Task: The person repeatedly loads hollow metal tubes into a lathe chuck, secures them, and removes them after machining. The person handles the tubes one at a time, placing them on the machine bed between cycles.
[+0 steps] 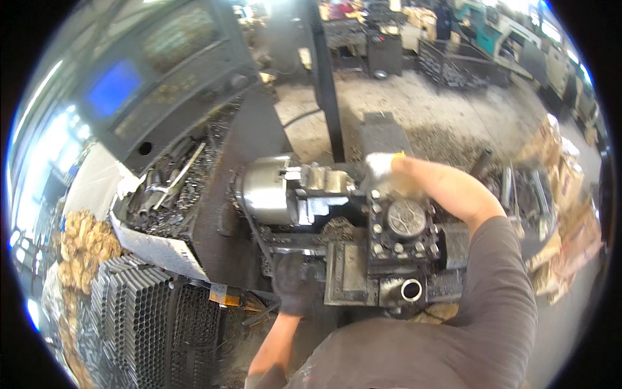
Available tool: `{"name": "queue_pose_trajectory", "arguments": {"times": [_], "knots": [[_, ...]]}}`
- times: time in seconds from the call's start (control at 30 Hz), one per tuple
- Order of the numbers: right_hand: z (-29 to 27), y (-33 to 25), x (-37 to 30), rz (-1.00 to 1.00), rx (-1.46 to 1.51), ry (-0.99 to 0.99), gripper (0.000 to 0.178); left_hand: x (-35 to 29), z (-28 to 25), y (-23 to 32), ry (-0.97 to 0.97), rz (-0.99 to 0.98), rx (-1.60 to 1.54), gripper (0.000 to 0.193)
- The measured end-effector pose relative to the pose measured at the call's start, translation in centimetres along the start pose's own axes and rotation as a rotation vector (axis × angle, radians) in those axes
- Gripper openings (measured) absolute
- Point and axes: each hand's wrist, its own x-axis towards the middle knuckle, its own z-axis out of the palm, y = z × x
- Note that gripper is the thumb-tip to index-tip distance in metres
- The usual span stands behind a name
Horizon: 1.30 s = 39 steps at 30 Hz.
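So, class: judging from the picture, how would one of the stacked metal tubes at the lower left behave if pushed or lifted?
A tube looks round and hollow, so it would probably roll freely once off the stack. It appears rigid metal, unlikely to bend. Thin walls suggest it is fairly light for its size.

Daylight glare top and left, fisheye-bent rim, right edge blurred

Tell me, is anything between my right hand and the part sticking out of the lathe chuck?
Nothing visible. The right hand sits right beside the metal workpiece held in the chuck, above the tool post; the gap between them looks open.
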Motion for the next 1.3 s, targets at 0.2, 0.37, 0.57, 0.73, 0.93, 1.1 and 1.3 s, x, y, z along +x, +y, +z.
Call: {"name": "queue_pose_trajectory", "arguments": {"times": [0.2,0.37,0.57,0.73,0.93,1.1,1.3], "knots": [[4.0,-0.3,5.1,-0.425,0.207,0.444,0.059,15.7,5.7,4.2,0.089,0.509,0.06,0.057],[4.5,4.0,5.5,-0.254,-0.166,-0.095,0.054,19.0,11.2,4.5,-0.089,0.494,0.021,0.057],[2.7,6.6,3.6,0.143,0.537,-0.552,0.055,19.3,12.4,4.0,0.14,0.549,0.048,0.053],[4.3,6.2,6.3,-0.275,0.193,-0.271,0.033,19.7,12.1,4.5,0.095,0.506,0.118,0.056],[3.8,9.3,-4.3,-0.083,-0.186,0.003,0.042,19.8,12.4,4.0,-0.176,0.471,0.037,0.042],[4.5,6.3,-19.2,0.625,0.47,0.621,0.073,19.1,13.3,3.7,-0.188,0.473,0.154,0.058],[23.6,-2.4,-39.9,0.95,0.928,1.086,0.041,18.0,14.1,2.6,-0.19,0.526,0.215,0.096]]}}
